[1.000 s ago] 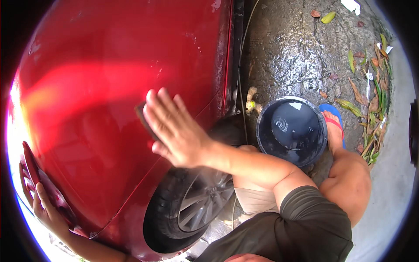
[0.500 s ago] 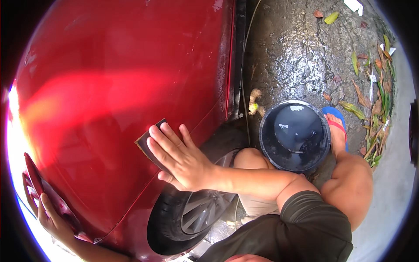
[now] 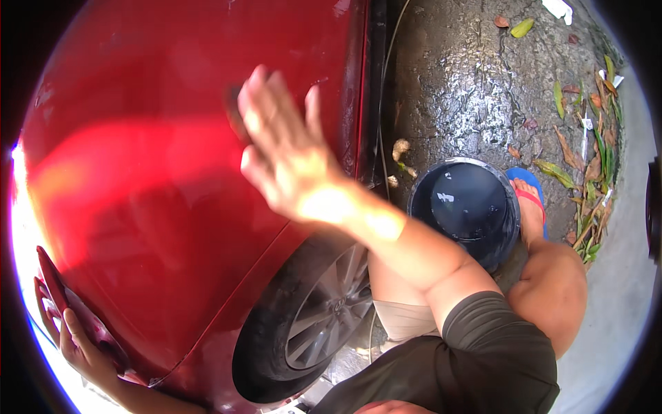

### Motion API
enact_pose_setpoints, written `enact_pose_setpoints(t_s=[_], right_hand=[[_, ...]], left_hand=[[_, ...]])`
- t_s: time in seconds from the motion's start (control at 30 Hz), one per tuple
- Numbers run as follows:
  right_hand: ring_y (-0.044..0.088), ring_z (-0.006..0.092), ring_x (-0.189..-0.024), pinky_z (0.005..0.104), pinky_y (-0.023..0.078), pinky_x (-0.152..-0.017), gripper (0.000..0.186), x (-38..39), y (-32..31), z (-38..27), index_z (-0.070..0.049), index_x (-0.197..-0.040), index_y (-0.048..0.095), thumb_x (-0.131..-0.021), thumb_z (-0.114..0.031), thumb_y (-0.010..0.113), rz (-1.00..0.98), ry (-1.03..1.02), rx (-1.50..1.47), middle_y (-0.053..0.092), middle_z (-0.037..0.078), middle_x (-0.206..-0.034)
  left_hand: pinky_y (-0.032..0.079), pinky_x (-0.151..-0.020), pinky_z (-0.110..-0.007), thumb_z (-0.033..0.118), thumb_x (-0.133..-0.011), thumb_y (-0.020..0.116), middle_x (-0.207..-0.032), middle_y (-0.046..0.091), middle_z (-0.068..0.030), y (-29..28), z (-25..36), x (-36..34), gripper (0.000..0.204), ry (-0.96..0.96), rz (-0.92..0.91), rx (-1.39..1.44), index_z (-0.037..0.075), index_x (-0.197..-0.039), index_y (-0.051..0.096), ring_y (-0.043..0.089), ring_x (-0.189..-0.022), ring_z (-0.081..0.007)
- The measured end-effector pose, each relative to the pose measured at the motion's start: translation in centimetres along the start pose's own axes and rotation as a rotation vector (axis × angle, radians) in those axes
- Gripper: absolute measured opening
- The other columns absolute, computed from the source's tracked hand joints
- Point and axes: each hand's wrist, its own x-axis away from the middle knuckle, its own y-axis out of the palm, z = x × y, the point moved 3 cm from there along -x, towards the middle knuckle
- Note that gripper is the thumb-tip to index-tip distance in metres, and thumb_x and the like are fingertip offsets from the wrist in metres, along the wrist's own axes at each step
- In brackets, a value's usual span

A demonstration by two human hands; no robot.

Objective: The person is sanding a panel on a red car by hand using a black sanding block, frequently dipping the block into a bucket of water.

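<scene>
My right hand (image 3: pixel 286 155) lies over the glossy red car panel (image 3: pixel 172 172), its fingers stretched out and smeared by motion. Under the fingertips, a dark piece of sandpaper (image 3: pixel 235 110) shows along one side; the hand covers the rest of it. At the lower left, my left hand (image 3: pixel 88 355) has its fingers around the edge of a curved dark-red car part (image 3: pixel 93 319). Some of those fingers are partly hidden behind that part. Below my right forearm is the car's wheel (image 3: pixel 334 303), with a black tyre and grey spokes.
A black bucket (image 3: pixel 419 207) with dark liquid stands beside my foot (image 3: pixel 531 207) in a blue sandal with a red strap. Fallen leaves (image 3: pixel 572 152) line a pale wall (image 3: pixel 624 241) on the right. The concrete ground (image 3: pixel 448 69) is wet, and a thin cable (image 3: pixel 384 90) runs along the car.
My right hand has slid up across the panel with the sandpaper, away from the wheel. Sunlight now falls on its wrist. The left hand keeps its hold at the lower left.
</scene>
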Motion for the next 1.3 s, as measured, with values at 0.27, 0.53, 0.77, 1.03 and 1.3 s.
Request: enact_pose_setpoints(t_s=[0.27, 0.53, 0.77, 1.03, 1.3], right_hand=[[0.005, 0.0418, -0.159, 0.0734, 0.003, -0.119, 0.080, 3.8, 1.5, -6.4, -0.005, -0.165, 0.008, -0.106, -0.043, 0.045, -0.160, -0.207, -0.350, 0.001, 0.023, -0.172], [0.001, 0.0362, -0.160, 0.0628, 0.000, -0.125, 0.076, -5.8, -2.1, 6.0, 0.001, -0.164, 0.008, -0.109, -0.048, 0.030, 0.190, 0.219, -0.126, 0.004, 0.021, -0.172], [0.004, 0.0362, -0.160, 0.0716, 0.005, -0.121, 0.077, 0.7, 0.6, -4.2, -0.005, -0.165, 0.013, -0.106, -0.046, 0.042, -0.093, -0.131, -0.046, 0.005, 0.019, -0.173], [0.004, 0.0357, -0.160, 0.0697, 0.000, -0.121, 0.077, 4.6, 0.9, -8.1, -0.004, -0.165, 0.016, -0.105, -0.045, 0.044, -0.157, -0.231, -0.247, 0.006, 0.018, -0.173], [0.007, 0.0408, -0.159, 0.0665, 0.004, -0.123, 0.074, -4.9, -1.5, 5.0, 0.000, -0.163, 0.014, -0.108, -0.042, 0.039, 0.167, 0.148, -0.085, 0.007, 0.021, -0.172]], left_hand=[[0.048, -0.097, -0.037, 0.042, -0.109, 0.051, -0.125, 0.067, -0.0198, 0.4, 0.6, -0.4, 0.054, -0.111, -0.126, 0.105, -0.006, -0.124, 0.069, 0.064, -0.107, -0.0263], [0.046, -0.104, -0.037, 0.041, -0.107, 0.055, -0.140, 0.061, -0.0145, 0.4, -1.1, -0.7, 0.052, -0.266, -0.155, 0.206, -0.005, -0.126, 0.069, 0.063, -0.117, -0.0265], [0.047, -0.097, -0.036, 0.042, -0.108, 0.052, -0.118, 0.070, -0.0174, 0.1, -0.8, 0.6, 0.054, -0.142, -0.065, 0.088, -0.006, -0.124, 0.069, 0.063, -0.106, -0.0254], [0.048, -0.089, -0.033, 0.041, -0.108, 0.053, -0.107, 0.072, -0.0145, 0.5, 0.3, -0.2, 0.052, -0.120, -0.070, 0.128, -0.007, -0.118, 0.071, 0.064, -0.094, -0.0221], [0.049, -0.090, -0.034, 0.042, -0.109, 0.051, -0.103, 0.072, -0.0150, 0.4, 1.5, -0.8, 0.053, -0.135, -0.100, 0.159, -0.007, -0.119, 0.071, 0.064, -0.092, -0.0214]])
